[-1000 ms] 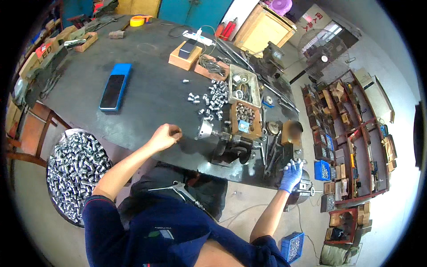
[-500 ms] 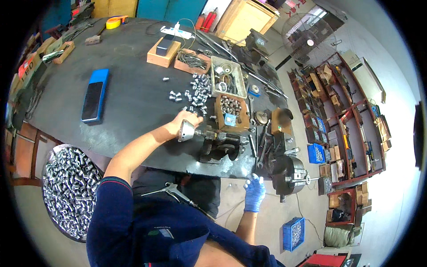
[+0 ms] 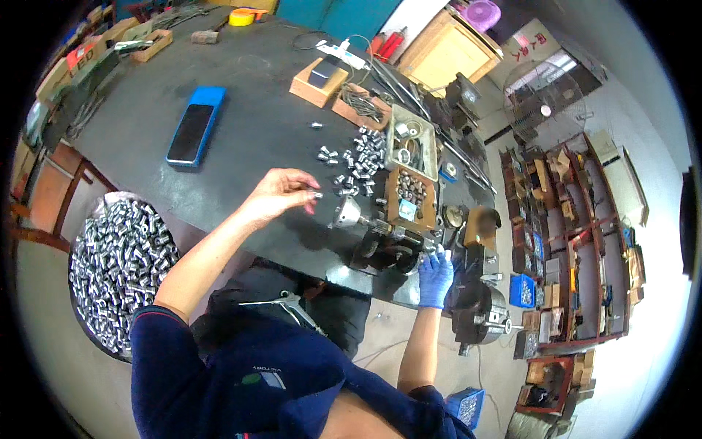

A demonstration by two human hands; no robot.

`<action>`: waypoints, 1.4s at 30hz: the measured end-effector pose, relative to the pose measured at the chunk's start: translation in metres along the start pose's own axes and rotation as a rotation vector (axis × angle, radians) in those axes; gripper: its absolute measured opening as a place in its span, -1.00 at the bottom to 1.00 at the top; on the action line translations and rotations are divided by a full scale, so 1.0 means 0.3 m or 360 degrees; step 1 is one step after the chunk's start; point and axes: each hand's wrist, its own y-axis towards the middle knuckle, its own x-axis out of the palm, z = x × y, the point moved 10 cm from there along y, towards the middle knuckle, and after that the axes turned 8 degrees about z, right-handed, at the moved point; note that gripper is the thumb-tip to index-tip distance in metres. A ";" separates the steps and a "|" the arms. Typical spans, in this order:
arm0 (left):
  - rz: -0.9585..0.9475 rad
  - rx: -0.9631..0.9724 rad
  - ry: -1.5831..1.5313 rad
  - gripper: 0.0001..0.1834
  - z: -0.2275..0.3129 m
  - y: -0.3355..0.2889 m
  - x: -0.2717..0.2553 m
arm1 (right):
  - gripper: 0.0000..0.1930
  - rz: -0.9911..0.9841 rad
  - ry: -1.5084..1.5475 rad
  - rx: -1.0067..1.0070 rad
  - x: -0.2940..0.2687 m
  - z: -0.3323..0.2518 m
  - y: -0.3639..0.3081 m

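Observation:
My left hand is bare and raised over the near edge of the workbench. Its thumb and fingers pinch a small shiny metal fitting, just left of a silver chuck. The chuck sits on a dark bench-mounted spindle fixture. At that fixture's right end is my right hand, in a blue glove, fingers stretched forward and slightly apart; whether they touch the fixture is unclear. Beyond the chuck lies a loose heap of similar metal fittings.
A wooden box of fittings and a tray stand behind the fixture. A bench vise is at right. A blue-cased device lies on the bench. A large container of fittings stands lower left; an air gun lies by my lap.
My left hand has drawn back left from behind the chuck, now showing a metal fitting in its fingers. My right hand has moved up to the fixture's right end. The whole view has shifted.

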 end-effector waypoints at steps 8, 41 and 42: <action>-0.0184 0.0018 0.0022 -0.81 -0.016 -0.009 0.130 | -0.40 0.0291 0.0019 -0.0095 -0.005 0.072 0.101; -0.0190 0.0176 0.0095 -0.82 0.000 0.012 0.132 | -0.61 -0.0201 0.0183 0.0043 0.191 -0.014 0.267; -0.0181 0.0158 0.0050 -0.82 -0.004 0.009 0.125 | -0.63 -0.0049 0.0107 0.0061 0.191 0.016 0.256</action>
